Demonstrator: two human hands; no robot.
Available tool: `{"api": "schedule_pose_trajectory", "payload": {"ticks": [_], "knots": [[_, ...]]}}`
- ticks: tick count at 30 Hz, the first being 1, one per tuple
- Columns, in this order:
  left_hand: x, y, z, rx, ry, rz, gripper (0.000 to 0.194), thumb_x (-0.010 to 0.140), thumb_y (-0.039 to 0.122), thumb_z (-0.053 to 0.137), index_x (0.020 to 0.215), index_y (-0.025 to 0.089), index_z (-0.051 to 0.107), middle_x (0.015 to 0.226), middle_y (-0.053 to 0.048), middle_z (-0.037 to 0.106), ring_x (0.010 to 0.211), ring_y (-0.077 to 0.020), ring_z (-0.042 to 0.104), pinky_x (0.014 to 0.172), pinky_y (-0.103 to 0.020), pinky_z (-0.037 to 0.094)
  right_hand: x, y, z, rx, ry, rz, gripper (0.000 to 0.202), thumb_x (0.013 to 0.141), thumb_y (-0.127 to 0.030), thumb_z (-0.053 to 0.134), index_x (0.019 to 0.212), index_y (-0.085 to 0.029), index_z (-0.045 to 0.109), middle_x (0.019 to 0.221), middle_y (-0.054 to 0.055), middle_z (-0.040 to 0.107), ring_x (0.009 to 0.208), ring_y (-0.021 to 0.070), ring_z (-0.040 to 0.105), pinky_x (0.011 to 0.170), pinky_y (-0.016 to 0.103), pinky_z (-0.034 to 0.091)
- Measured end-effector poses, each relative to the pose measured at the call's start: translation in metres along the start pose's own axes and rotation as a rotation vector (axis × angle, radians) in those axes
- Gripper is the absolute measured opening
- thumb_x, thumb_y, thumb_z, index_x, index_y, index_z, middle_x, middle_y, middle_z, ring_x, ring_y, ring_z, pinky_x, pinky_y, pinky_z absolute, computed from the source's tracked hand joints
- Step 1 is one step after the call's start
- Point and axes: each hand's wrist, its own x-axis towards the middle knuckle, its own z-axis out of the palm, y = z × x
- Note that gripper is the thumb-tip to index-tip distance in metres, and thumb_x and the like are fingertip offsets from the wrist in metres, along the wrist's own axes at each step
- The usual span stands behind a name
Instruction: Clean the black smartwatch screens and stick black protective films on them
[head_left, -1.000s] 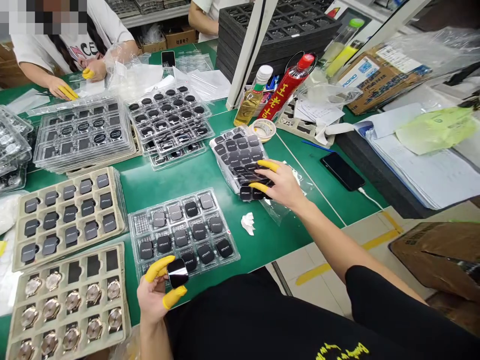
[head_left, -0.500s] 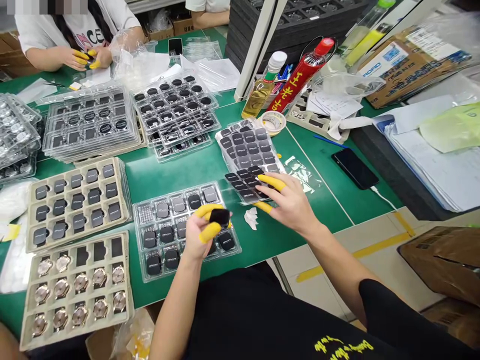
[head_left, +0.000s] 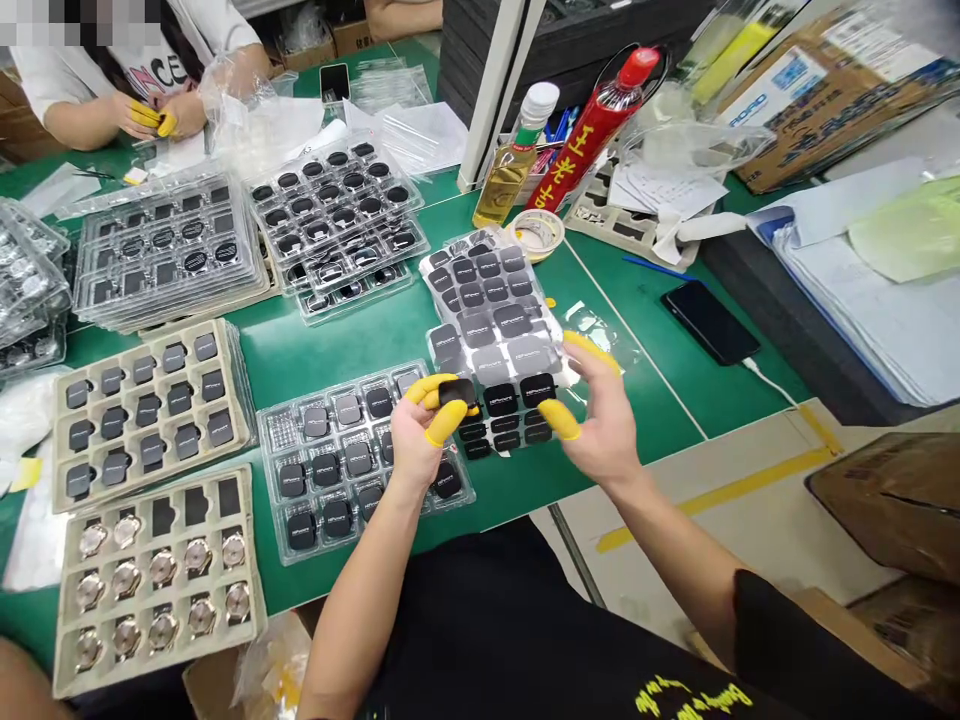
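Between yellow-covered fingertips, my left hand (head_left: 424, 430) pinches a small dark square piece (head_left: 456, 393). To its right, my right hand (head_left: 600, 410) grips the edge of a sheet of black stickers (head_left: 487, 362), thumb in front and index finger at its top right. The sheet is raised and tilted, and its upper part shines with glare. Behind it on the table lie more sticker sheets (head_left: 487, 268). Under and left of my left hand sits a clear tray (head_left: 270, 450) of dark square pieces, partly hidden by my forearm.
Beige trays (head_left: 66, 520) with watches and square pieces stand at the left, clear tray stacks (head_left: 259, 270) behind. A yellowish bottle (head_left: 510, 170), red bottle (head_left: 585, 140), tape roll (head_left: 536, 234) and phone (head_left: 709, 322) are beyond my right hand. Another person's hands (head_left: 161, 118) work at upper left.
My right hand has lifted and turned a sticker sheet towards me. My left hand has moved right and up with the dark piece, close to the sheet. The view has shifted slightly.
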Motion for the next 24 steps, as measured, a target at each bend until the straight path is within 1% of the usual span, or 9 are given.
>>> {"api": "schedule_pose_trajectory", "payload": {"ticks": [3, 7, 9, 11, 14, 17, 20, 22, 24], "knots": [[-0.015, 0.002, -0.004, 0.043, -0.072, 0.102, 0.07, 0.062, 0.062, 0.111, 0.11, 0.019, 0.084, 0.085, -0.005, 0.086, 0.073, -0.0211, 0.084, 0.072, -0.031, 0.069, 0.012, -0.02, -0.001, 0.286, 0.017, 0.29, 0.067, 0.104, -0.075, 0.072, 0.155, -0.033, 0.065, 0.145, 0.014, 0.08, 0.132, 0.0358, 0.081, 0.108, 0.056, 0.069], [-0.046, 0.022, -0.01, 0.093, -0.206, 0.211, 0.063, 0.071, 0.058, 0.108, 0.115, 0.019, 0.085, 0.09, -0.008, 0.088, 0.069, -0.0212, 0.084, 0.07, -0.031, 0.07, 0.031, -0.061, -0.015, 0.532, -0.194, 0.506, 0.049, 0.087, -0.07, 0.095, 0.108, -0.029, 0.082, 0.097, 0.005, 0.087, 0.09, 0.0283, 0.086, 0.083, 0.043, 0.074], [-0.063, 0.04, -0.018, 0.144, -0.209, 0.295, 0.058, 0.075, 0.06, 0.105, 0.111, 0.018, 0.087, 0.088, -0.01, 0.088, 0.077, -0.0249, 0.086, 0.092, -0.043, 0.075, 0.035, -0.082, -0.027, 0.538, -0.272, 0.526, 0.046, 0.086, -0.069, 0.097, 0.092, -0.026, 0.081, 0.081, 0.003, 0.082, 0.073, 0.0235, 0.082, 0.068, 0.035, 0.07], [-0.077, 0.061, -0.029, 0.188, -0.142, 0.394, 0.061, 0.077, 0.064, 0.102, 0.115, 0.019, 0.088, 0.078, -0.007, 0.085, 0.088, -0.0297, 0.089, 0.112, -0.057, 0.07, 0.036, -0.1, -0.038, 0.546, -0.397, 0.554, 0.046, 0.088, -0.068, 0.095, 0.087, -0.025, 0.079, 0.072, 0.002, 0.079, 0.063, 0.0203, 0.077, 0.057, 0.03, 0.064], [-0.09, 0.092, -0.05, 0.242, -0.047, 0.458, 0.064, 0.078, 0.075, 0.096, 0.11, 0.02, 0.088, 0.07, -0.004, 0.081, 0.083, -0.0304, 0.087, 0.116, -0.07, 0.066, 0.033, -0.118, -0.046, 0.545, -0.714, 0.567, 0.042, 0.091, -0.062, 0.093, 0.087, -0.023, 0.078, 0.069, 0.001, 0.075, 0.059, 0.0174, 0.072, 0.053, 0.027, 0.059], [-0.097, 0.108, -0.065, 0.282, -0.092, 0.389, 0.06, 0.079, 0.074, 0.096, 0.107, 0.021, 0.088, 0.061, -0.002, 0.075, 0.08, -0.0298, 0.085, 0.119, -0.074, 0.063, 0.029, -0.125, -0.037, 0.543, -0.977, 0.515, 0.038, 0.095, -0.058, 0.09, 0.087, -0.023, 0.076, 0.069, -0.001, 0.071, 0.057, 0.0159, 0.068, 0.053, 0.026, 0.057], [-0.105, 0.104, -0.072, 0.318, -0.205, 0.237, 0.057, 0.076, 0.066, 0.101, 0.107, 0.02, 0.088, 0.063, -0.003, 0.076, 0.077, -0.0284, 0.085, 0.115, -0.066, 0.067, 0.026, -0.123, -0.017, 0.557, -1.118, 0.473, 0.037, 0.098, -0.059, 0.085, 0.091, -0.024, 0.075, 0.069, -0.002, 0.07, 0.059, 0.0169, 0.069, 0.054, 0.026, 0.056], [-0.112, 0.093, -0.076, 0.308, -0.257, 0.116, 0.063, 0.071, 0.067, 0.104, 0.107, 0.018, 0.087, 0.069, -0.006, 0.08, 0.07, -0.0265, 0.083, 0.096, -0.053, 0.075, 0.024, -0.118, -0.002, 0.545, -1.141, 0.407, 0.039, 0.099, -0.061, 0.082, 0.09, -0.024, 0.075, 0.071, -0.001, 0.071, 0.06, 0.0168, 0.066, 0.054, 0.026, 0.054], [-0.12, 0.081, -0.079, 0.295, -0.259, 0.03, 0.071, 0.067, 0.067, 0.106, 0.111, 0.015, 0.086, 0.079, -0.01, 0.084, 0.067, -0.0247, 0.082, 0.073, -0.037, 0.072, 0.024, -0.113, 0.009, 0.487, -1.134, 0.293, 0.039, 0.103, -0.06, 0.076, 0.09, -0.024, 0.077, 0.073, 0.0, 0.073, 0.062, 0.0171, 0.065, 0.055, 0.027, 0.052]]}}
